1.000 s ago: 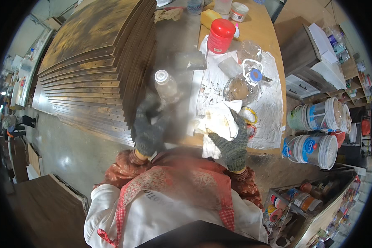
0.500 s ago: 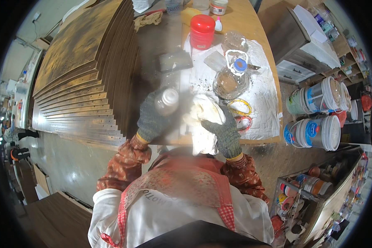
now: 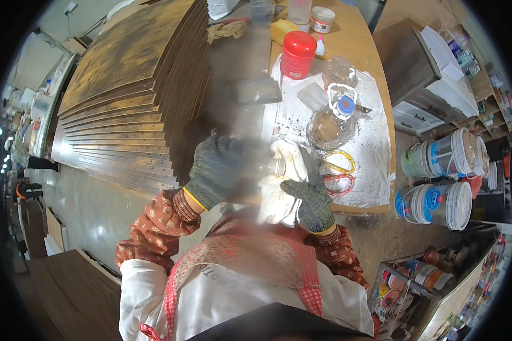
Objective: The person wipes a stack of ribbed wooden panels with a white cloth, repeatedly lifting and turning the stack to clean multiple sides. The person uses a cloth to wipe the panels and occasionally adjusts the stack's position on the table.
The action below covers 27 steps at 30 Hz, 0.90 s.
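Observation:
My left hand (image 3: 213, 170), in a dark grey knitted glove, is closed around a clear plastic bottle (image 3: 263, 165). The bottle is tipped over to the right, its end against a white cloth (image 3: 275, 204); blur hides its outline and I cannot make out its cap. The bunched cloth, with yellowish stains, is gripped by my gloved right hand (image 3: 312, 204). Both hands are above the near edge of the table. Just right of the cloth lie a yellow ring-shaped handle (image 3: 342, 162) and a red one (image 3: 341, 185).
A fanned stack of brown boards (image 3: 125, 108) stands at the left. Beyond the hands are a large clear jug with a blue cap (image 3: 330, 128), a red jar (image 3: 298, 55), a dark flat block (image 3: 257, 91) and a white sheet (image 3: 375, 170). Buckets (image 3: 438, 202) stand on the right.
My left hand has turned the bottle from cap-up to lying sideways against the cloth. The cloth and my right hand have shifted slightly, and the whole view has moved a little.

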Each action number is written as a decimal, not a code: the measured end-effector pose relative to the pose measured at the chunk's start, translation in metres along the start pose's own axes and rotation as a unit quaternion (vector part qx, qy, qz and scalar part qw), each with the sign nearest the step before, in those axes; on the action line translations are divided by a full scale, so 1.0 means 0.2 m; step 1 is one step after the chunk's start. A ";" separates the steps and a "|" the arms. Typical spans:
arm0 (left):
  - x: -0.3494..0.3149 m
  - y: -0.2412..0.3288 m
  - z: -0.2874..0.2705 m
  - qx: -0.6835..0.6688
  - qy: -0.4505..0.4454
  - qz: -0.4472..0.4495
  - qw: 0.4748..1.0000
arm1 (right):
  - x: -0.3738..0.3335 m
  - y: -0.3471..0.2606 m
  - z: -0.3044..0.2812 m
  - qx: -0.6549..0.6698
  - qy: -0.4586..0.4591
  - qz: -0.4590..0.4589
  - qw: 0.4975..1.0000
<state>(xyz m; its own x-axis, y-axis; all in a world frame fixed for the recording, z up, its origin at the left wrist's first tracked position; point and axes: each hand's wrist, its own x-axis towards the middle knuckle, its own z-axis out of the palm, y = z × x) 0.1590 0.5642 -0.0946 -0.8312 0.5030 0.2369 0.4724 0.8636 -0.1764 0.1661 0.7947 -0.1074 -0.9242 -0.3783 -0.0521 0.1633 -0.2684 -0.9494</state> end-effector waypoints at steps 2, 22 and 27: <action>0.03 0.00 -0.06 -0.008 0.032 0.047 0.998 | -0.05 -0.04 0.05 0.232 0.000 0.072 0.970; 0.27 -0.11 0.16 -0.651 0.038 -0.248 0.717 | 0.12 -0.04 0.04 -0.015 0.135 -0.138 0.981; 0.36 -0.20 0.25 -0.699 0.145 -0.226 0.662 | 0.20 -0.07 0.04 -0.050 0.175 -0.230 0.956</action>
<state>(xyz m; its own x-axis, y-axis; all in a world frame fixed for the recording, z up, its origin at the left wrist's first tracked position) 0.0647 0.5650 -0.1190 -0.9849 -0.0070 0.1729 0.1728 0.0135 0.9849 0.1298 0.7765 -0.0929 -0.9522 0.0842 0.2936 -0.3054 -0.2425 -0.9209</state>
